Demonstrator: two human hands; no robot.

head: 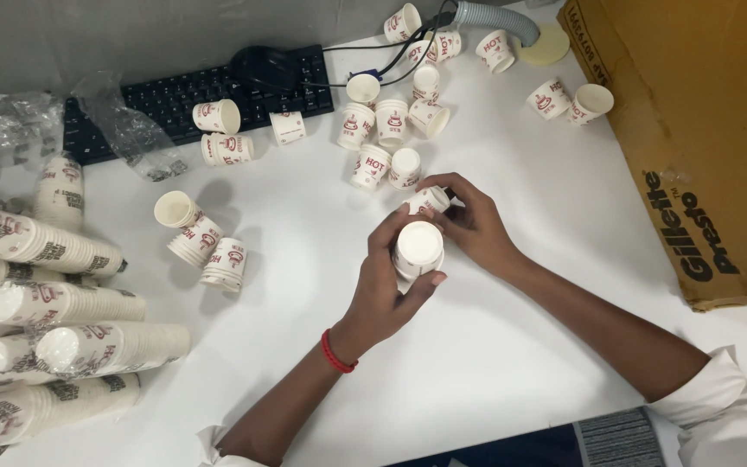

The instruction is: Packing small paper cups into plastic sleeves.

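So right now my left hand (388,290) is wrapped around a short stack of small paper cups (418,249), bottom end facing up at me, thumb on one side and fingers curled round the other, held just above the white table (512,346) near the middle. My right hand (475,227) is pinching one more single cup (430,200) between fingertips and thumb, right beside the top of the stack and touching or almost touching it (hard to tell from this angle). These things look like they weigh basically nothing, and that's my guess at the annoying part: thin paper walls that would dent if I squeeze, and a slightly waxy printed skin that could slip if I don't squeeze enough. I'd say the rolled rim and the base ring are the stiff spots, so I grip around the sidewall close to the base with light even pressure, never across the open mouth. Nested ones probably stick together a bit. The loose cups (382,130) are scattered all over the far side of the table, some upright, some tipped over, a few lying on the black keyboard (175,95). Long finished stacks (54,346) lie on their sides to my left next to some crinkly plastic sleeves (123,125), and a big cardboard box (702,130) sits on my right.
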